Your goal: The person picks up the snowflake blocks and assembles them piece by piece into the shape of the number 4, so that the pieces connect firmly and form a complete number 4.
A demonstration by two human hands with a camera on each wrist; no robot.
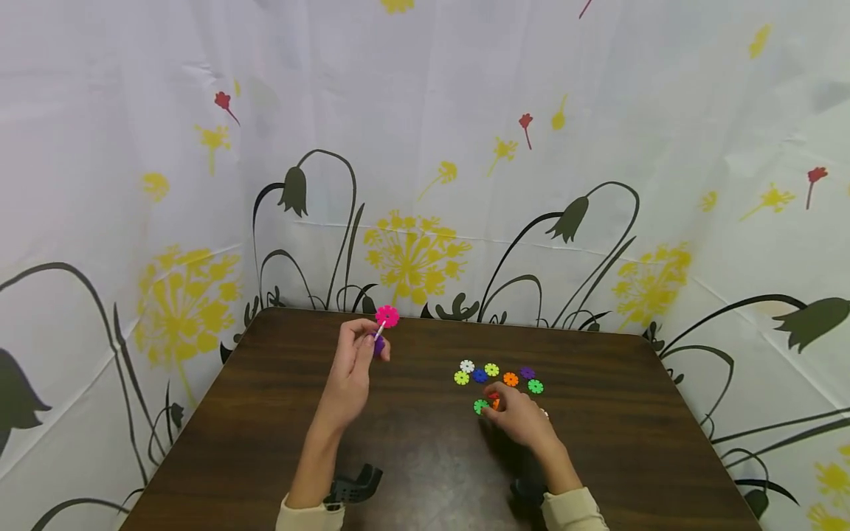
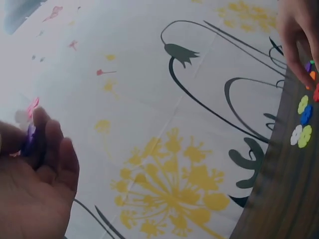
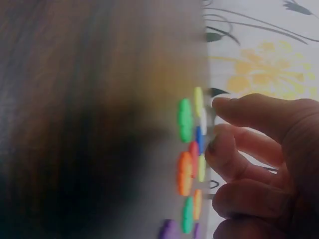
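- Fingers of the left hand (image 1: 349,371) are grasping a purple disc (image 1: 379,346) below a pink disc (image 1: 387,316).
- Right hand (image 1: 523,420) is hovering, fingers released, near a green disc (image 1: 479,407).

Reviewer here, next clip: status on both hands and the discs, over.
Left hand holding pink-white-purple disc cluster. Right hand at the loose discs, no grip visible. Right hand partly hides some in head view.

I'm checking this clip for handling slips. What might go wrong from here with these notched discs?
The pink disc sticks out past the left hand on a thin white piece, so a bump might loosen it.
The right hand is close to clustered red, orange and green discs; it could nudge a neighbour.
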